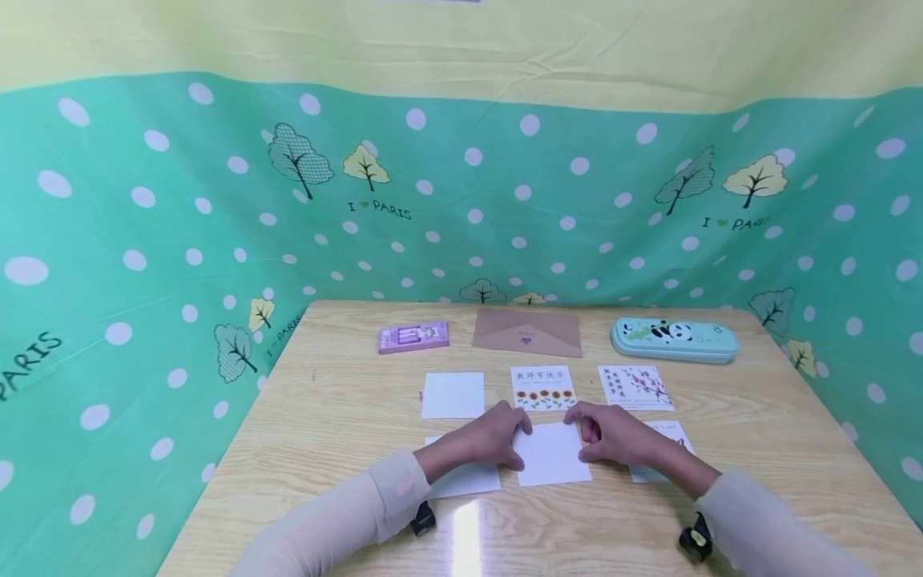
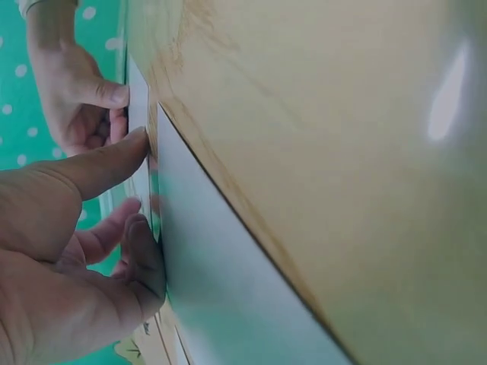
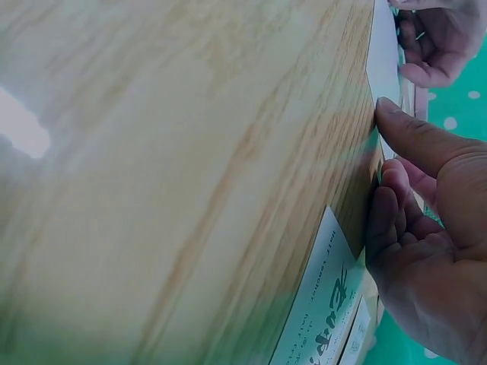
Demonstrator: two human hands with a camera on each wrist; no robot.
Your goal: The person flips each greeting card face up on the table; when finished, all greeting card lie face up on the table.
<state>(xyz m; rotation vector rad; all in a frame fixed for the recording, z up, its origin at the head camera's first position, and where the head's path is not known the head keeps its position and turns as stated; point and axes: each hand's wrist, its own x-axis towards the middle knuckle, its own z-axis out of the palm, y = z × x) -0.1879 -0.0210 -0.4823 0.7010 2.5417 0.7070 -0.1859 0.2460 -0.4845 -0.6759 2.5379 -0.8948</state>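
- White card [image 1: 552, 453], one: flat on the table [image 1: 346, 417], between the hands, below the sunflower card [image 1: 544, 394]; near square, no clear long axis.
- Left hand [image 1: 496, 437]: at the card's left edge; thumb and forefinger spread apart, card lying to their right.
- Right hand [image 1: 611, 437]: at the right edge, thumb and forefinger likewise parted, card lying to their left.
- Nearer hand: neither; both seem about equally close.

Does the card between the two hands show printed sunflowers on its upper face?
No, the card between the left hand and the right hand shows a plain white face, while the sunflower card lies beyond it.
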